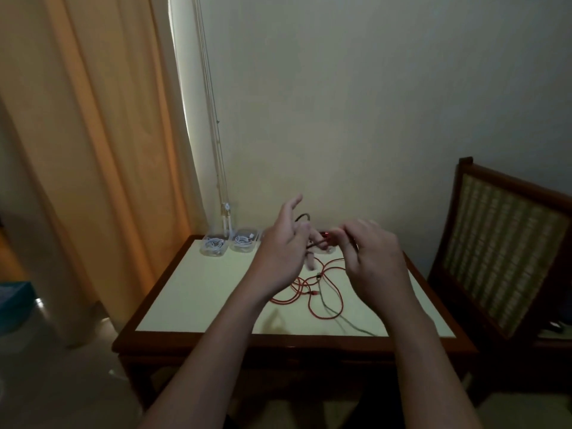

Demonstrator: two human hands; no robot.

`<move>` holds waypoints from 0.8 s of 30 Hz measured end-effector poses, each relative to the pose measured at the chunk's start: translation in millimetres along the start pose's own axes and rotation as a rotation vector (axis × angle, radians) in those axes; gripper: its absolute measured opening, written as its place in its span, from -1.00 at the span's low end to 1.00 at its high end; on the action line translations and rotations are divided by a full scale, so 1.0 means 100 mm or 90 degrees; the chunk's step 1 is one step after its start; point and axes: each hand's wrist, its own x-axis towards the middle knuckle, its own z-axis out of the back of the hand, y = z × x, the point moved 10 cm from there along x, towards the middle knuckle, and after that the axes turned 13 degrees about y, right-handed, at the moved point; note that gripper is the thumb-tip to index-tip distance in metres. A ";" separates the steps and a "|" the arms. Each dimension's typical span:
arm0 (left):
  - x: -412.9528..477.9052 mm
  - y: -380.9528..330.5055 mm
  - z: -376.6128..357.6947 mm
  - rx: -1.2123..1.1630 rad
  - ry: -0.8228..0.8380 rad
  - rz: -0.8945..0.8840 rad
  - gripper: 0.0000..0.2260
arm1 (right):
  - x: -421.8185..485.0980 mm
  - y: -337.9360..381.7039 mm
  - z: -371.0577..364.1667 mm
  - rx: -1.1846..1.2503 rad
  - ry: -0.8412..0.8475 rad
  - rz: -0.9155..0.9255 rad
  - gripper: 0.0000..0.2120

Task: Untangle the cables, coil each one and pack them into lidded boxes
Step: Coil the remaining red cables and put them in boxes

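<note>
Currently left hand [280, 252] grips black cable [302, 217]; right hand [376, 261] pinches tangled red cable [310, 306].

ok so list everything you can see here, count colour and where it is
table: one, dark wood frame with pale cream top, centre
clear boxes: two seen, transparent, table's far left corner
white cable: one coiled in each box
red cable: one tangle, red, loose on the table's middle, one end lifted
dark cable: one, black to grey, from the lifted part down to the table's near edge
chair: one, dark wood with woven back, right of the table
curtain: one, tan-orange, left
blind cords: white, hanging behind the boxes
left hand: over the table, forefinger out, dark cable at its fingers, grip blurred
right hand: pinches the red cable's lifted end
</note>
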 end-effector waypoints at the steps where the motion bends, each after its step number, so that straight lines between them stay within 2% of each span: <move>1: 0.01 0.02 -0.01 -0.030 0.007 0.018 -0.61 | 0.04 -0.01 0.03 0.047 -0.008 -0.009 -0.75; 4: 0.08 0.09 -0.09 -0.220 0.035 0.044 -0.67 | 0.13 -0.08 0.06 0.259 -0.035 -0.067 -0.84; 6: 0.11 0.05 -0.18 -0.385 0.071 0.040 -0.68 | 0.15 -0.11 0.04 0.339 -0.037 -0.106 -0.85; 10: 0.15 -0.02 -0.33 -0.627 0.169 0.038 -0.72 | 0.16 -0.12 -0.07 0.342 -0.003 -0.124 -0.73; 12: 0.14 -0.03 -0.36 -0.699 0.192 0.040 -0.76 | 0.15 -0.13 -0.10 0.317 0.007 -0.129 -0.63; 14: 0.15 -0.03 -0.34 -0.682 0.184 0.037 -0.79 | 0.14 -0.12 -0.13 0.328 0.028 -0.133 -0.55; 16: 0.16 -0.02 -0.28 -0.604 0.151 0.029 -0.80 | 0.15 -0.12 -0.15 0.347 0.047 -0.144 -0.52; 24: 0.15 -0.09 -0.06 -0.220 0.035 0.009 -0.79 | 0.18 -0.10 -0.11 0.339 0.034 -0.137 -0.65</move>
